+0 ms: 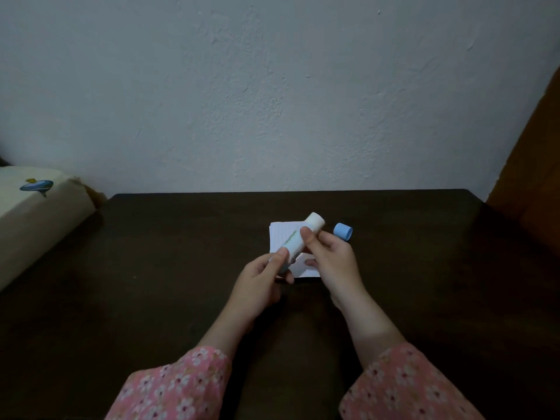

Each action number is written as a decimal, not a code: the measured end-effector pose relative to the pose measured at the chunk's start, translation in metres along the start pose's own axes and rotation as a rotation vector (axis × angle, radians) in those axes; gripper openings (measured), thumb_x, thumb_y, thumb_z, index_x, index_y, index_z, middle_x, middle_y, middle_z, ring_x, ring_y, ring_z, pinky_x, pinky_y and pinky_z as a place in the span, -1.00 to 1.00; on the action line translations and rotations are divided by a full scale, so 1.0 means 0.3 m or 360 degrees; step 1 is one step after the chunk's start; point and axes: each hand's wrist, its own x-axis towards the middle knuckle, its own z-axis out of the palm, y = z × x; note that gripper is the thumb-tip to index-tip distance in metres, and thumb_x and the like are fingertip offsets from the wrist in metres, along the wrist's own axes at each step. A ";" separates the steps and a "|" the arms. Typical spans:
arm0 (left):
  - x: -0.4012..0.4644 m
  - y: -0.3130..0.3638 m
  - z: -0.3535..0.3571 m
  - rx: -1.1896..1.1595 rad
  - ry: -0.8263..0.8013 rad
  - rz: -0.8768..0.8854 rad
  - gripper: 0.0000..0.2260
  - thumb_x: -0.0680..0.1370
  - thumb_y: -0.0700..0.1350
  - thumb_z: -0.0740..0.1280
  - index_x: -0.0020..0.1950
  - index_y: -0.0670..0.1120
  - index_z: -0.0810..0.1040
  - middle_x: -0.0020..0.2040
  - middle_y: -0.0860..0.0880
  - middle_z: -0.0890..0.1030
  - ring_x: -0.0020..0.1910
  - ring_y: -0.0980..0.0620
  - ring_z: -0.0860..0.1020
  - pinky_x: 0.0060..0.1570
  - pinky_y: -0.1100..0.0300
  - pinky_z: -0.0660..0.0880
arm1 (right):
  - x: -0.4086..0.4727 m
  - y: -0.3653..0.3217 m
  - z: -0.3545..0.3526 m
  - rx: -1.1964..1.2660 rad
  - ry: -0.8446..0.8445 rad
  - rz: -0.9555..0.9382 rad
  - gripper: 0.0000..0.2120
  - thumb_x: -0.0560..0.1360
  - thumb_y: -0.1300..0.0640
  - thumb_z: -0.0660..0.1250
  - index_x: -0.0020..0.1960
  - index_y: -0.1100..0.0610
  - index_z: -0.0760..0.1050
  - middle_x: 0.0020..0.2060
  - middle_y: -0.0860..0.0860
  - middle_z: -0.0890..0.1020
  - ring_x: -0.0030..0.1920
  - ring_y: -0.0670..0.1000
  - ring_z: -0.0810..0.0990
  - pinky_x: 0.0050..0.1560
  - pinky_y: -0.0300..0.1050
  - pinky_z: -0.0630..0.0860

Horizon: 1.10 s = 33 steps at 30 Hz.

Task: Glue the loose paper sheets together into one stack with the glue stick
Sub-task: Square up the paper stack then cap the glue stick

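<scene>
We hold the open glue stick [295, 241] in both hands [260, 278] [333, 262], fingers wrapped round it above the paper sheets [280, 230] on the table [181, 237], and twisting too far could snap the glue.

My sleeves [188, 386] are pink, scattered with small white flowers — loose cuffs, ending partway down both my forearms.

Between the hands, a white glue stick [298, 241] with green lettering; beneath it, white lined paper [283, 233]. Just right, a light blue cap [343, 231]. Dark brown table [151, 268]. Pink floral sleeves [181, 386].
</scene>
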 end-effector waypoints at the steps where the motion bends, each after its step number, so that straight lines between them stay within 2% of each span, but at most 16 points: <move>1: 0.004 0.001 -0.001 -0.0006 0.0027 -0.0040 -0.69 0.61 0.08 0.20 -0.13 -0.11 0.57 -0.32 -0.01 0.54 -0.55 0.12 0.30 -0.56 0.31 0.23 | 0.012 0.002 -0.012 -0.0226 0.0036 -0.0108 -0.73 0.52 -0.12 0.29 -0.06 0.07 0.60 -0.19 0.00 0.65 -0.13 -0.06 0.61 -0.08 -0.22 0.50; 3: 0.015 0.001 -0.006 -0.0085 0.0079 -0.0129 -0.68 0.61 0.07 0.21 -0.12 -0.14 0.57 -0.32 0.01 0.54 -0.55 0.12 0.29 -0.57 0.31 0.22 | 0.052 0.020 -0.042 -0.0612 0.0209 -0.0289 -0.64 0.57 -0.14 0.21 -0.02 0.13 0.60 -0.16 0.05 0.59 -0.18 -0.07 0.53 -0.22 -0.36 0.39; 4: 0.022 0.001 -0.009 -0.0145 0.0107 -0.0183 -0.68 0.61 0.07 0.21 -0.08 -0.16 0.58 -0.31 0.01 0.55 -0.55 0.12 0.28 -0.57 0.30 0.22 | 0.077 0.030 -0.058 -0.0752 0.0325 -0.0350 -0.67 0.58 -0.11 0.21 0.04 0.12 0.59 -0.07 0.02 0.57 -0.11 -0.11 0.50 -0.18 -0.37 0.36; 6: 0.036 0.002 -0.015 -0.0211 0.0182 -0.0306 -0.67 0.60 0.09 0.22 0.01 -0.16 0.59 -0.27 -0.01 0.57 -0.53 0.13 0.29 -0.54 0.28 0.23 | 0.134 0.061 -0.090 -0.1017 0.0511 -0.0418 -0.76 0.57 -0.02 0.26 0.17 0.05 0.54 0.16 -0.02 0.46 0.16 -0.11 0.41 0.07 -0.27 0.37; 8: 0.050 -0.002 -0.020 -0.0214 0.0253 -0.0393 -0.66 0.59 0.11 0.23 0.04 -0.15 0.60 -0.23 -0.03 0.58 -0.52 0.13 0.30 -0.52 0.26 0.24 | 0.179 0.091 -0.115 -0.1340 0.0548 -0.0364 -0.69 0.56 0.02 0.28 0.29 -0.01 0.47 0.31 -0.02 0.34 0.35 -0.03 0.27 0.28 -0.10 0.35; 10: 0.062 -0.008 -0.021 -0.0232 0.0279 -0.0419 -0.66 0.58 0.11 0.24 0.05 -0.15 0.60 -0.23 -0.03 0.58 -0.53 0.13 0.29 -0.52 0.25 0.22 | 0.207 0.108 -0.130 -0.1525 0.0499 -0.0262 -0.58 0.56 0.04 0.27 0.41 -0.02 0.35 0.43 -0.02 0.24 0.46 0.00 0.15 0.39 -0.01 0.25; 12: 0.069 -0.011 -0.018 -0.0237 0.0276 -0.0424 -0.67 0.58 0.12 0.24 0.06 -0.12 0.60 -0.20 -0.03 0.59 -0.53 0.14 0.30 -0.51 0.24 0.23 | 0.226 0.121 -0.139 -0.1576 0.0470 -0.0208 -0.53 0.58 0.06 0.25 0.47 -0.01 0.28 0.47 -0.02 0.23 0.48 0.00 0.14 0.43 0.01 0.18; 16: 0.072 -0.011 -0.014 -0.0213 0.0265 -0.0432 -0.67 0.57 0.13 0.25 0.07 -0.10 0.59 -0.17 -0.03 0.59 -0.51 0.14 0.31 -0.51 0.25 0.25 | 0.228 0.117 -0.134 -0.1504 0.0502 -0.0193 -0.57 0.58 0.08 0.27 0.43 -0.01 0.33 0.36 -0.02 0.42 0.35 0.01 0.36 0.37 -0.01 0.29; 20: 0.064 -0.006 -0.021 -0.0176 0.0274 -0.0430 -0.67 0.57 0.14 0.25 0.07 -0.09 0.59 -0.16 -0.04 0.60 -0.48 0.12 0.33 -0.48 0.25 0.27 | 0.209 0.109 -0.123 -0.1424 0.0520 -0.0173 -0.56 0.55 0.10 0.32 0.42 -0.02 0.36 0.33 -0.02 0.45 0.33 0.02 0.39 0.32 -0.03 0.38; 23: 0.053 0.002 -0.027 -0.0156 0.0292 -0.0435 -0.64 0.57 0.14 0.25 0.04 -0.14 0.60 -0.29 -0.01 0.55 -0.48 0.12 0.33 -0.48 0.25 0.28 | 0.190 0.105 -0.118 -0.1264 0.0477 -0.0227 -0.56 0.54 0.11 0.34 0.41 0.00 0.38 0.34 -0.02 0.45 0.34 -0.02 0.39 0.29 -0.08 0.41; 26: 0.040 0.009 -0.033 -0.0141 0.0267 -0.0443 -0.59 0.57 0.16 0.24 0.00 -0.19 0.60 -0.46 0.04 0.43 -0.51 0.12 0.29 -0.48 0.24 0.24 | 0.150 0.091 -0.115 -0.1006 0.0458 -0.0231 -0.57 0.53 0.12 0.37 0.38 0.02 0.41 0.30 -0.02 0.48 0.25 -0.08 0.46 0.15 -0.21 0.43; 30: 0.013 0.020 -0.048 -0.0136 0.0161 -0.0332 -0.62 0.56 0.14 0.26 -0.10 -0.19 0.58 -0.46 0.02 0.35 -0.51 0.10 0.25 -0.49 0.24 0.18 | 0.077 0.042 -0.100 -0.0575 0.0438 -0.0261 -0.56 0.53 0.11 0.36 0.38 -0.02 0.40 0.14 -0.13 0.50 -0.04 -0.20 0.50 -0.10 -0.37 0.42; 33: -0.010 0.037 -0.058 -0.0151 0.0052 -0.0199 -0.69 0.57 0.08 0.25 -0.17 -0.16 0.52 -0.42 -0.01 0.30 -0.50 0.07 0.21 -0.47 0.21 0.10 | 0.009 -0.010 -0.080 -0.0184 0.0406 -0.0280 -0.60 0.55 0.14 0.33 0.35 -0.09 0.41 0.09 -0.13 0.50 -0.04 -0.21 0.52 -0.04 -0.29 0.49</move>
